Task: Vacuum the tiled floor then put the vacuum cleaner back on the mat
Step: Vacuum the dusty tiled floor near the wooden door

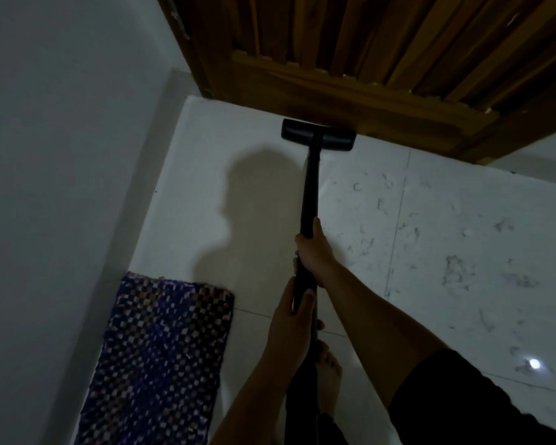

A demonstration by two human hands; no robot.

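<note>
Vacuum cleaner (308, 194) out on the tiled floor (463, 252), nozzle (318, 134) flat on the tile, right at the foot of the wooden door (366, 59)
Both hands are on the black wand: right hand (313, 248) is the further one down, fingers wrapped round the tube, thumb lying along it; left hand (289, 316) just behind, fingers curled round it too. Over by the wall (61, 155) on the left lies the woven purple mat (161, 348), well apart from the nozzle. A bare foot (329, 370) shows under the wand
</note>
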